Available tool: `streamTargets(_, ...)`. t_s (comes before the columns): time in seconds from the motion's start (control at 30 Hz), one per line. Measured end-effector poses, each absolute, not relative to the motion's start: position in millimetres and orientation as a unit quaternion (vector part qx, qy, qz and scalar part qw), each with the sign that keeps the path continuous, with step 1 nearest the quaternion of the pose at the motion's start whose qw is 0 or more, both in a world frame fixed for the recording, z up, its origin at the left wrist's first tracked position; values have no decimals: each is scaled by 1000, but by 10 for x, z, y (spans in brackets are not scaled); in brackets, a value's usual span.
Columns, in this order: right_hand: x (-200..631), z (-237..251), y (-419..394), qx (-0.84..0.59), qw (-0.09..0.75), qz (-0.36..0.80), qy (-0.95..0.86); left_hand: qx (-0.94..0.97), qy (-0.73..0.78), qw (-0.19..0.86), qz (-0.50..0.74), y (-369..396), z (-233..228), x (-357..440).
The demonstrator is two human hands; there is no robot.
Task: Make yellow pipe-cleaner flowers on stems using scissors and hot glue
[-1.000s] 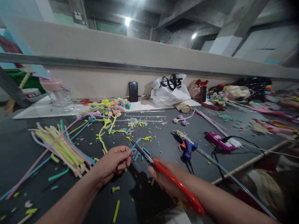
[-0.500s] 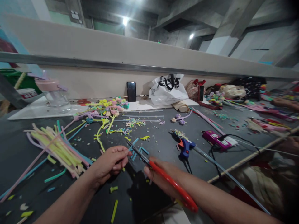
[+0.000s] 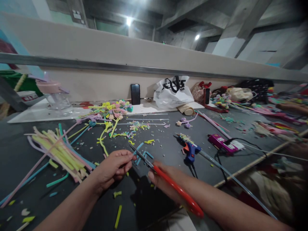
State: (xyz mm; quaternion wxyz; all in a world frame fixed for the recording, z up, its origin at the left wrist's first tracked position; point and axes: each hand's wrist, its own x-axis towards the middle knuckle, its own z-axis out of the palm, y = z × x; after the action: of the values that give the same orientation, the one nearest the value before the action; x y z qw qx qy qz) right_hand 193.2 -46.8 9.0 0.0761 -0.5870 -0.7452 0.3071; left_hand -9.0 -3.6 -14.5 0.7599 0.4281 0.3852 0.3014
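My right hand [image 3: 160, 187] is wrapped round a pair of red-handled scissors [image 3: 176, 190], whose blades point up and left. My left hand [image 3: 114, 168] is closed in a pinch, and a short blue pipe cleaner [image 3: 139, 148] reaches from its fingertips to the blades. Several cut blue pipe cleaner pieces [image 3: 149, 155] lie on the dark table just beyond the scissors. Whether the blades are fully closed on the piece is too small to tell. Left of my left hand lies a bundle of yellow, pink and blue pipe cleaners [image 3: 60, 154].
A blue glue gun [image 3: 192, 151] with a clear glue stick lies to the right, beside a purple power strip [image 3: 220, 143] and its cables. Fuzzy flowers [image 3: 117, 110], a phone [image 3: 135, 94] and a white bag [image 3: 172, 94] line the back. Yellow scraps [image 3: 117, 217] lie near the front.
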Motion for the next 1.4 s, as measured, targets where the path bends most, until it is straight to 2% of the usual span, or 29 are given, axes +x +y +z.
streamTargets(0.23,1918,100,-475,-600,57,318,-732,427,381,763,300,-22,-158,-102)
streamTargets(0.43,1899,41,-481,-596,119,358,-709,429,375,763,304,-20,-165,-104)
streamTargets(0.6,1871,200,-506,-625,57,432,-648,425,370,766,310,-16,-159,-109)
streamTargets(0.77,1917,273,-527,-594,47,525,-608,419,364,764,327,-4,-161,-102)
streamTargets(1.03,1883,349,-505,-605,46,374,-702,417,388,750,336,-2,-193,-97)
streamTargets(1.4,1933,183,-477,-619,57,311,-719,428,401,735,341,-10,-203,-77)
